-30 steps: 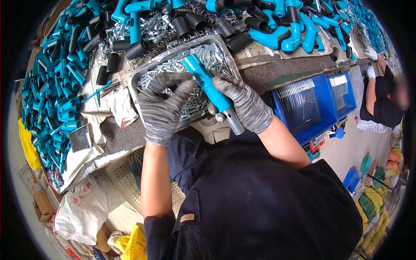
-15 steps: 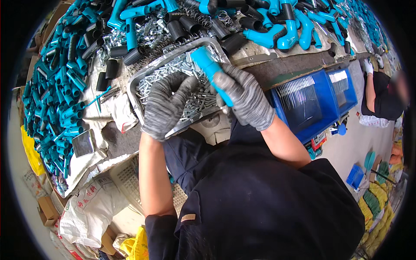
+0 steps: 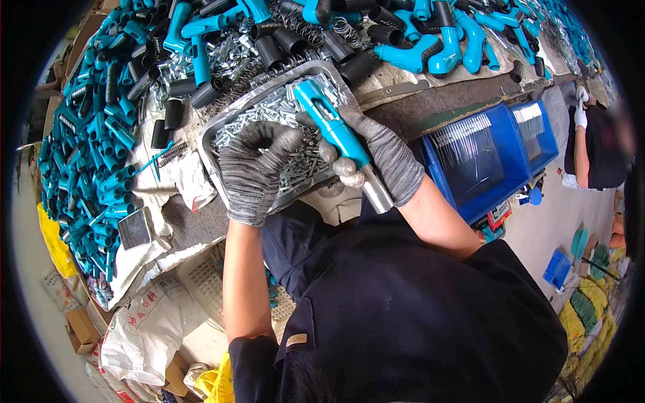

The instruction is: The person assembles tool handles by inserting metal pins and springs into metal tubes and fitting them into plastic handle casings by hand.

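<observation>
In a grey-striped glove, my right hand (image 3: 376, 151) grips a teal tubular housing (image 3: 329, 121). The housing has an open slot in its upper part, and a shiny metal tube (image 3: 378, 191) sticks out of its lower end. My left hand (image 3: 255, 171), gloved alike, hovers over the left side of a grey tray (image 3: 218, 121). Its fingers are curled, with thumb and forefinger brought together; anything between them is too small to make out. Loose silver metal pins (image 3: 265, 111) fill the tray beneath both hands.
Heaped teal housings (image 3: 101, 161), black sleeves (image 3: 272, 50) and springs (image 3: 346, 30) surround the tray. A phone-like dark slab (image 3: 136, 228) lies at left. Blue bins (image 3: 477, 161) holding thin metal rods stand at right. Farther right, another person (image 3: 598, 144) works.
My right hand has turned the teal housing, so its slot and the metal tube now show. The left hand's thumb and fingers have curled closer together.
</observation>
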Demonstrator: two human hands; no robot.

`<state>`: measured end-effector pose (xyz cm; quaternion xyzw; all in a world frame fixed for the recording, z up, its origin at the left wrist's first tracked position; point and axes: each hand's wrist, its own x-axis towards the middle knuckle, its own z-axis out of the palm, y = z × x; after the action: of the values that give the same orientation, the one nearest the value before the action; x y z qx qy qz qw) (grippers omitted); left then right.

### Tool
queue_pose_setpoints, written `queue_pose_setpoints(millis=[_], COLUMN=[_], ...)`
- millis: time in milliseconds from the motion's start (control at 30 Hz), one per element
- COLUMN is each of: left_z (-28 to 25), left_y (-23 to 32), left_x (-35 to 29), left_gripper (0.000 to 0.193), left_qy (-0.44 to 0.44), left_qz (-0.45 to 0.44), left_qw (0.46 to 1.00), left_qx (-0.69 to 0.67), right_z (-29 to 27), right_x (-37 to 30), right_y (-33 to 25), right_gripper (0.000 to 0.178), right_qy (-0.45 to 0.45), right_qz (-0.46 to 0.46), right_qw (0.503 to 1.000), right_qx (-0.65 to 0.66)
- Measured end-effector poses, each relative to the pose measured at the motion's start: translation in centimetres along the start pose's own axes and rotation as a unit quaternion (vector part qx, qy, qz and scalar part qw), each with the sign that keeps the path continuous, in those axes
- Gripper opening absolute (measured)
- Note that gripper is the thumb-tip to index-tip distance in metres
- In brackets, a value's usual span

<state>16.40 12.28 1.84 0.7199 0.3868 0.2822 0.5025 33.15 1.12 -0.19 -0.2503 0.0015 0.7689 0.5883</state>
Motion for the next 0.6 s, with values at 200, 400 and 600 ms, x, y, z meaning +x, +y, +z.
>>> queue_pose_setpoints(millis=[200,400,600], left_z=[1.7,1.4,1.9], left_y=[2.7,3.0,1.7], left_x=[-1.1,-0.9,-0.7], left_gripper=[0.015,0.014,0.024], left_qy=[0.018,-0.040,-0.095], left_qz=[-0.095,-0.085,-0.102], left_qw=[0.980,0.956,0.942], left_qx=[-0.172,-0.277,-0.304], right_z=[1.5,1.9,2.8], right_x=[-0.1,0.0,-0.4], right_y=[-0.1,0.1,0.7], right_gripper=[0.048,0.048,0.051], right_qy=[-0.003,-0.048,-0.104], right_qz=[-0.042,-0.051,-0.027], right_qw=[0.999,0.997,0.992], right_qx=[0.026,-0.023,0.062])
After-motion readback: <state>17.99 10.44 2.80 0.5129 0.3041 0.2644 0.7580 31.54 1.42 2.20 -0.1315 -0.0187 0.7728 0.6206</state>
